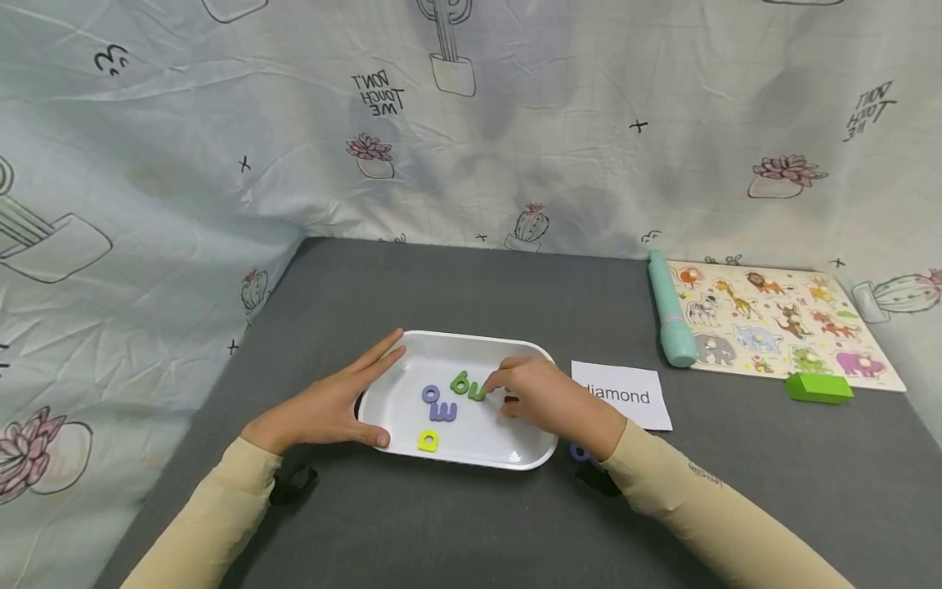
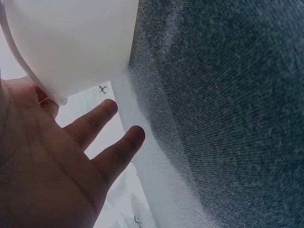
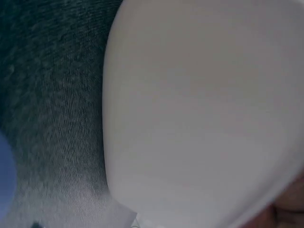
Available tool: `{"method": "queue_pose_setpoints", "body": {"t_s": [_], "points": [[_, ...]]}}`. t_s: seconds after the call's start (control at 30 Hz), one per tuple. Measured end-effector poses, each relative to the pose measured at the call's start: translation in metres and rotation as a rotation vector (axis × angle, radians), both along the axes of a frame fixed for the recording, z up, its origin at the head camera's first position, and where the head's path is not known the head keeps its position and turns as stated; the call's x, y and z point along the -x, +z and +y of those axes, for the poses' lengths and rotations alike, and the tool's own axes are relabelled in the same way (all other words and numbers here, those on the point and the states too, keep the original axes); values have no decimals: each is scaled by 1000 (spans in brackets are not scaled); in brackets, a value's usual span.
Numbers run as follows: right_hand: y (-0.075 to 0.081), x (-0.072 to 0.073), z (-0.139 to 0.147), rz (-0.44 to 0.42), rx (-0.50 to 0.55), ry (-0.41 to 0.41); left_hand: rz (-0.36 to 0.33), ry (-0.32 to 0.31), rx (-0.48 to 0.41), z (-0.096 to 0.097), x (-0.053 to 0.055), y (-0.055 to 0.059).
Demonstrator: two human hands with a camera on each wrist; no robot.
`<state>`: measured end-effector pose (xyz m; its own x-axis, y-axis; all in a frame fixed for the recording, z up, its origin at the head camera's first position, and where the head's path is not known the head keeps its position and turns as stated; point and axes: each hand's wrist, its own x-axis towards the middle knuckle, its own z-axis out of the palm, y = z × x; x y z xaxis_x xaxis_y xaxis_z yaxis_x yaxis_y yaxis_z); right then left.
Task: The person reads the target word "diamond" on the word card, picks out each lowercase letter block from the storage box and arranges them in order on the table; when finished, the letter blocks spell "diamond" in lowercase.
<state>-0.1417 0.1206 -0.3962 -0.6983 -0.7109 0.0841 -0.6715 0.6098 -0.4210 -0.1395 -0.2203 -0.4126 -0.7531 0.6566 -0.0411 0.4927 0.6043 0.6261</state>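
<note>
The small green letter (image 1: 477, 392) lies in the white tray (image 1: 482, 442), just at the index fingertip of the right hand (image 1: 533, 397). This right hand is bent over the tray, but we cannot tell if its thumb and fingers are clamped on something: a dark reddish bit (image 1: 509, 399) shows among them, and the right wrist view gives us mostly the tray wall. The left hand (image 1: 327, 409) has its fingers and thumb apart, the thumb at the near rim and the fingertips towards the far rim, so the left end of the tray is between them. For taking the green letter well, in our judgement, we should put thumb and index fingertip on 2 opposite edges and lift it straight up, because such a flat piece could slide on the smooth floor. We should take care also with the other green letter (image 1: 459, 382), which is just beside, and with the purple ring (image 1: 430, 394) and the purple 3-pronged letter (image 1: 443, 412) farther left. The yellow letter (image 1: 428, 441), near the front rim, asks less caution from us. The left hand should support the tray gently, without tilting it.
</note>
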Motion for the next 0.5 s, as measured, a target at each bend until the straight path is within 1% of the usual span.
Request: {"method": "queue_pose_setpoints", "body": {"t_s": [0.1, 0.27, 0.5], "points": [[-4, 3, -4, 38, -22, 5, -2, 3, 0, 0, 0, 0], [-6, 3, -6, 103, -66, -9, -10, 14, 4, 1, -1, 1], [-10, 2, -8, 141, -98, -30, -21, 22, 8, 1, -1, 2]]}}
